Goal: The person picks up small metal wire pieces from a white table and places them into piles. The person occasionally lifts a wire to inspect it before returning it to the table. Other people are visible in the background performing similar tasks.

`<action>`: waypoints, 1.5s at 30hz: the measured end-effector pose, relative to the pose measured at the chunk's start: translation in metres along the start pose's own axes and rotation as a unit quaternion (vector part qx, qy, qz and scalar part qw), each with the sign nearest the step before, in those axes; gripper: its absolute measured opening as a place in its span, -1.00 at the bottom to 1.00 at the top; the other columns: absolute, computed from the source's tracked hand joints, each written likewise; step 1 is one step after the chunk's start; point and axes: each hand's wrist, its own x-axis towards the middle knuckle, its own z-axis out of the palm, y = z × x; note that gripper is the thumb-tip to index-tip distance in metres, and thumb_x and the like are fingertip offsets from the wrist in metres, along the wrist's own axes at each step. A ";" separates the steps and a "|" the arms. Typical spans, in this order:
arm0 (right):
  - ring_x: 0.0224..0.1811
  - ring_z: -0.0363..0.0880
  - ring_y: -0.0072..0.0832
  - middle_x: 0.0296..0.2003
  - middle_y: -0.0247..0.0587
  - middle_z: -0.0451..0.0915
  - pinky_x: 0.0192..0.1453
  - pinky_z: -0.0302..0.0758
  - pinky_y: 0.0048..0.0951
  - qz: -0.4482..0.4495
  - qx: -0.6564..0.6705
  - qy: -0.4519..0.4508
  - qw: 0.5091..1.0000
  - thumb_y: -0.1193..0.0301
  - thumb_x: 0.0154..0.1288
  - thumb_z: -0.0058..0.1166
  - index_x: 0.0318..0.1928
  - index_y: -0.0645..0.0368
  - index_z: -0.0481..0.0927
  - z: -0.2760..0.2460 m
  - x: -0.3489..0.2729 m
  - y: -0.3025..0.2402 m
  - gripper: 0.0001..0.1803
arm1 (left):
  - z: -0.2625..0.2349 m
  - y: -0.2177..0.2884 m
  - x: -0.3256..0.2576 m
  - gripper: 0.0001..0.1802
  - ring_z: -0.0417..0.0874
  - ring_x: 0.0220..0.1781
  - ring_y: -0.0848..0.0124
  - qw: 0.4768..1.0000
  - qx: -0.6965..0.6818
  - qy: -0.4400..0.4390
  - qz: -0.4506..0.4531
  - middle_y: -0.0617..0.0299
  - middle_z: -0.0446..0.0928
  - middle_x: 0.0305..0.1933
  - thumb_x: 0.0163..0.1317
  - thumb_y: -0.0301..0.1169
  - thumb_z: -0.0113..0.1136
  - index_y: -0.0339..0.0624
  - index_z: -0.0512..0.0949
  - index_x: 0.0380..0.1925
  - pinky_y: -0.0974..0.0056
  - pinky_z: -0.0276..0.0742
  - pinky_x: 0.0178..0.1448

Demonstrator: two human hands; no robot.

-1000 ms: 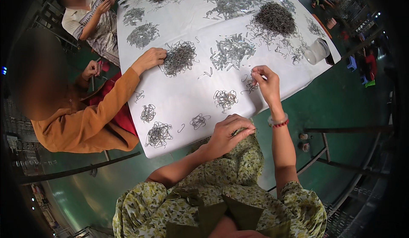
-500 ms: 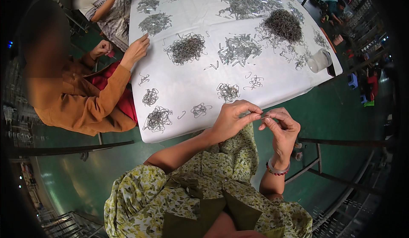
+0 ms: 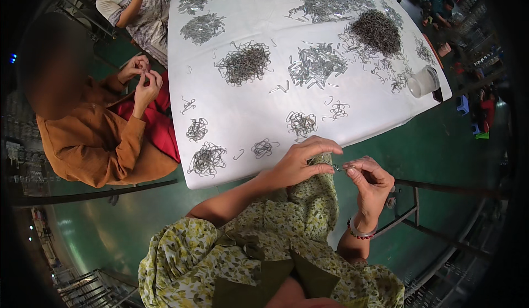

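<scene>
My left hand [image 3: 308, 160] is in front of the table's near edge, thumb and forefinger apart. A small shiny metal piece [image 3: 336, 167] shows at its thumb tip; its exact kind is too small to tell. Beside it my right hand [image 3: 372, 180] pinches thumb and forefinger together on the end of that piece, wearing bracelets on the wrist. Nearest to my hands on the white table [image 3: 242, 112] lies a small pile of bent wire hooks [image 3: 301, 124], with a looser cluster of hooks [image 3: 337, 110] to its right.
More wire hooks [image 3: 208, 159] lie at the table's near left. Farther back are piles of clear slender pieces [image 3: 317, 65], a large dark hook pile [image 3: 376, 32] and a clear plastic cup [image 3: 423, 82]. A co-worker in a brown jacket [image 3: 93, 142] sits left, another person [image 3: 135, 10] beyond.
My left forefinger has lifted away from its thumb, and my right hand has moved slightly right and down. The brown-jacketed co-worker's hand has left the table and joined their other hand.
</scene>
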 end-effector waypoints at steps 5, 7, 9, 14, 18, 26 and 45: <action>-0.37 0.55 -0.52 -0.41 -0.11 0.64 -0.30 0.44 -0.58 0.055 0.021 0.096 0.994 0.79 0.01 0.22 -0.34 0.41 0.63 0.016 -0.003 -0.004 -0.84 | -0.097 -0.044 0.045 -0.74 0.53 -0.08 0.23 0.953 0.289 0.077 -0.044 0.11 0.57 -0.15 0.16 -0.40 0.25 -0.09 0.63 -0.12 0.21 0.46 0.02; -0.36 0.55 -0.52 -0.43 -0.11 0.64 -0.29 0.45 -0.57 0.054 0.034 0.096 0.993 0.79 0.00 0.22 -0.35 0.40 0.63 0.014 -0.003 0.001 -0.84 | -0.141 -0.082 0.071 -0.81 0.50 -0.13 0.16 0.893 0.433 0.107 -0.061 0.08 0.54 -0.23 0.12 -0.41 0.26 -0.06 0.68 -0.23 0.16 0.47 -0.01; -0.37 0.54 -0.55 -0.42 -0.12 0.64 -0.30 0.43 -0.60 0.034 0.010 0.059 0.998 0.78 0.01 0.22 -0.35 0.39 0.63 0.011 -0.004 0.007 -0.85 | -0.168 -0.103 0.085 -0.85 0.49 -0.12 0.13 0.848 0.516 0.101 -0.066 0.07 0.51 -0.27 0.10 -0.42 0.25 -0.05 0.69 -0.29 0.13 0.48 -0.03; -0.46 0.39 -0.69 -0.42 -0.17 0.64 -0.40 0.28 -0.68 0.067 -0.034 0.047 0.996 0.76 0.05 0.22 -0.34 0.36 0.65 0.014 -0.011 0.004 -0.86 | -0.186 -0.129 0.095 -0.89 0.46 -0.04 0.08 0.759 0.647 0.010 -0.068 0.07 0.48 -0.23 0.16 -0.39 0.17 -0.13 0.64 -0.41 0.11 0.48 -0.03; -0.49 0.35 -0.72 -0.40 -0.19 0.64 -0.44 0.24 -0.70 0.078 -0.014 0.063 0.995 0.74 0.08 0.21 -0.32 0.36 0.65 0.013 -0.021 0.003 -0.87 | -0.178 -0.122 0.089 -0.87 0.47 -0.04 0.09 0.787 0.614 0.042 -0.041 0.05 0.48 -0.21 0.22 -0.38 0.12 -0.19 0.59 -0.39 0.09 0.48 -0.03; -0.31 0.60 -0.58 -0.34 -0.17 0.64 -0.32 0.44 -0.68 0.082 0.057 0.076 0.992 0.77 0.11 0.18 -0.17 0.40 0.62 0.019 -0.039 -0.002 -0.77 | -0.205 -0.095 0.066 -0.83 0.61 -0.32 0.27 0.892 0.384 0.192 -0.144 0.09 0.63 -0.32 0.20 -0.47 0.18 -0.33 0.60 -0.26 0.22 0.51 -0.21; -0.41 0.44 -0.75 -0.35 -0.31 0.63 -0.33 0.36 -0.73 0.063 -0.012 0.137 0.989 0.69 0.11 0.23 -0.21 0.34 0.65 0.025 -0.041 0.019 -0.80 | 0.016 0.024 -0.009 -0.87 0.55 -0.10 0.46 0.999 -0.011 0.001 -0.053 0.21 0.54 -0.16 0.17 -0.54 0.26 -0.27 0.55 -0.28 0.37 0.47 0.03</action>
